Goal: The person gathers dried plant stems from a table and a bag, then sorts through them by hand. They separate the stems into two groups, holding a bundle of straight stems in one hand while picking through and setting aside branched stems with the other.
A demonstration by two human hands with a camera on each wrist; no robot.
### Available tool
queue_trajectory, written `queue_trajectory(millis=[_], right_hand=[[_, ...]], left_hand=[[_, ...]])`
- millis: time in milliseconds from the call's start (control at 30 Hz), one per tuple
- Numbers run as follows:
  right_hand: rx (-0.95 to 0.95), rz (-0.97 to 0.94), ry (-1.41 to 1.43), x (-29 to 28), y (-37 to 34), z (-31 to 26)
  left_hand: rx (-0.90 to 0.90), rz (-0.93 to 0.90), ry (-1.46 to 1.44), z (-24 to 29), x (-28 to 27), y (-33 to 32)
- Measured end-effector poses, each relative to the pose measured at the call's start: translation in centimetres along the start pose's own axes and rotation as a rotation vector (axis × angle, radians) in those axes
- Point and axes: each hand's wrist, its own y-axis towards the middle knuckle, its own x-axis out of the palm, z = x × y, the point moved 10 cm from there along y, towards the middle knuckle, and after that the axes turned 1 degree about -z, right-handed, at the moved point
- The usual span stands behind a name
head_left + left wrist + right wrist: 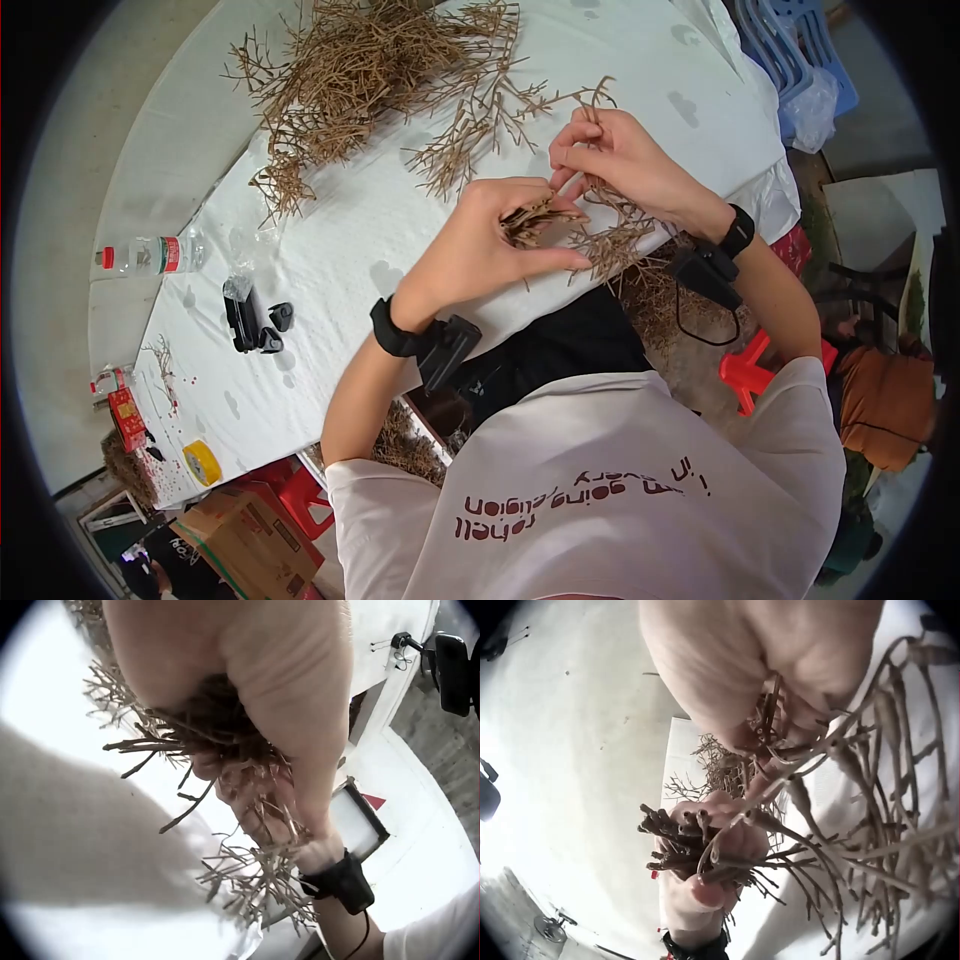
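My left hand (465,250) curls around a bundle of dried brown twigs (530,222), held over the near edge of the white-covered table. In the right wrist view the cut ends of this bundle (675,840) stick out past the thumb. Just to the right, my right hand (635,165) pinches a dried branching stem (618,240), whose forked twigs hang below the fingers. Its jointed twigs (877,780) spread wide in the right wrist view and overlap the bundle there. Both hands are close together, fingertips near each other.
A large heap of dried branches (370,80) lies on the far part of the white tablecloth (340,370). To the left are a plastic bottle (150,256), black devices (240,318) and yellow tape (202,462). A red stool (745,375) and blue chairs (800,50) stand beside the table.
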Motion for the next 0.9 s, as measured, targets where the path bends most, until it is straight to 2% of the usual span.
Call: queue_trajectory(millis=[67,133,233,267,333,367,467,500,633,733,800,867,900], right_hand=[[0.026,0.084,0.097,-0.7,0.3,0.8],[0.023,0.086,0.115,-0.6,0.5,0.7],[0.01,0.105,0.14,-1.2,0.3,0.0],[-0.012,0.042,0.131,-0.9,0.1,-0.8],[-0.056,-0.091,0.114,-0.1,-0.2,-2.4],[-0.06,-0.096,0.115,0.0,-0.3,-3.0],[-0.105,-0.245,-0.128,2.3,-1.8,-4.7],[-0.108,-0.246,-0.127,2.5,-2.1,-5.1],[-0.082,-0.297,-0.241,3.6,-2.7,-5.5],[-0.213,-0.442,-0.406,4.8,-3.3,-6.1],[-0.153,-0.454,-0.401,5.1,-3.5,-5.8],[-0.032,-0.479,-0.393,5.5,-3.9,-4.9],[-0.032,-0.482,-0.393,5.7,-4.0,-4.8]], left_hand=[[-0.012,0.066,-0.082,0.3,0.5,0.2],[-0.021,0.101,-0.121,0.2,0.5,0.3],[0.041,0.152,0.037,0.7,0.3,0.7],[0.045,0.153,0.04,0.9,0.2,0.7],[-0.076,0.191,-0.138,0.1,-0.9,0.0],[-0.138,0.211,-0.227,-0.3,-1.4,-0.4],[-0.202,0.203,-0.342,-0.4,-2.0,-1.2],[-0.233,0.197,-0.402,-0.5,-2.0,-1.4],[-0.278,0.156,-0.503,-0.1,-2.3,-2.1],[-0.285,0.135,-0.559,-0.8,-2.0,-2.4],[-0.288,0.123,-0.588,-0.8,-2.0,-2.6],[-0.378,0.091,-0.597,-1.2,-1.9,-3.1],[-0.424,0.074,-0.602,-1.4,-1.7,-3.4]])
